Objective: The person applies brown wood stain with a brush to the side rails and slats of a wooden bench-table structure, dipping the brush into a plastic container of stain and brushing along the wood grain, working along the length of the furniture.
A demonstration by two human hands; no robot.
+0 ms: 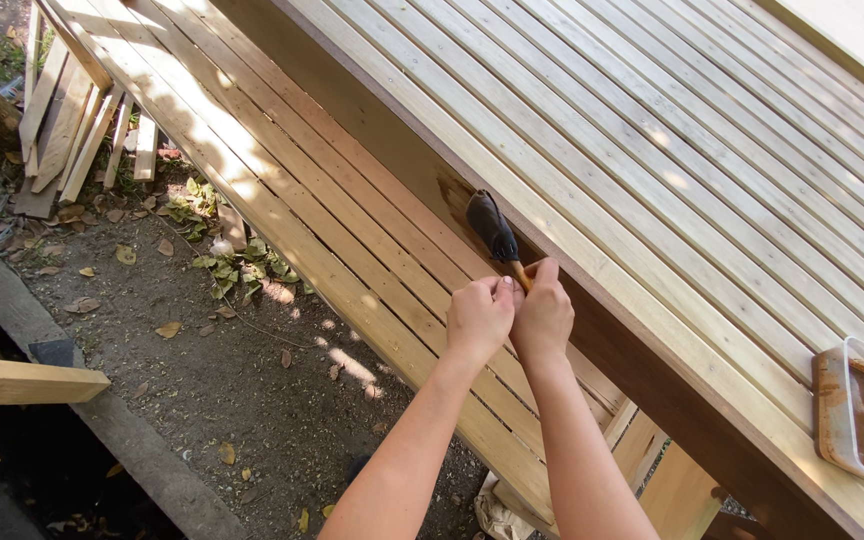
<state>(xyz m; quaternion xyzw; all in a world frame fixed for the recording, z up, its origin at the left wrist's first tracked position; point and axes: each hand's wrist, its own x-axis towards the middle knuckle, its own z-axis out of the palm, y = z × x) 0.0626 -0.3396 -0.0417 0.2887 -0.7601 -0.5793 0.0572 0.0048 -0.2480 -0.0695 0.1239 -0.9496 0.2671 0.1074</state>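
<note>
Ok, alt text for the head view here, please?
Both hands, left hand and right hand, grip a brush by its handle, its dark bristles against the stained edge of a slatted wooden table. A stain-smeared tray sits on the table at right; a slatted bench and leaf-strewn ground lie below.

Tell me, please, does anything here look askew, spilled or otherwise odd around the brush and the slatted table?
Nothing is spilled. Both hands, left hand and right hand, hold the brush against the table's side rail. The stain tray sits close to the tabletop's edge. Loose planks lie jumbled on the ground.
</note>
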